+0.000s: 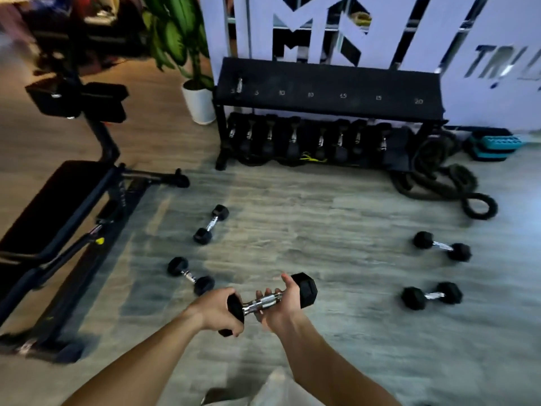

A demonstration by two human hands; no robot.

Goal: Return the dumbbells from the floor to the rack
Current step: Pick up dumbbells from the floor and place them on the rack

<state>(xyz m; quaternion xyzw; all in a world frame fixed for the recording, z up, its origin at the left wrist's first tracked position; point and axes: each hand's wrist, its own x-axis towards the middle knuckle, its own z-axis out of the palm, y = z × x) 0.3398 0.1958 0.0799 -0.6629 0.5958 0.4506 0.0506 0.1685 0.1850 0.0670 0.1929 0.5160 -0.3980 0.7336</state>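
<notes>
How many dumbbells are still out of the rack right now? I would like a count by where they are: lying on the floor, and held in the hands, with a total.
Dumbbells lying on the floor: 4 (left pair and; right pair and)
Dumbbells held in the hands: 1, left hand on one head, right hand on the handle
Total out of the rack: 5

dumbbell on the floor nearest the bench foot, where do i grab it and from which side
Grip the chrome handle of that dumbbell, between its two black hex heads, coming straight down from above. It lies flat on the floor with the bar raised clear by the heads, so fingers can probably curl under it.
</notes>
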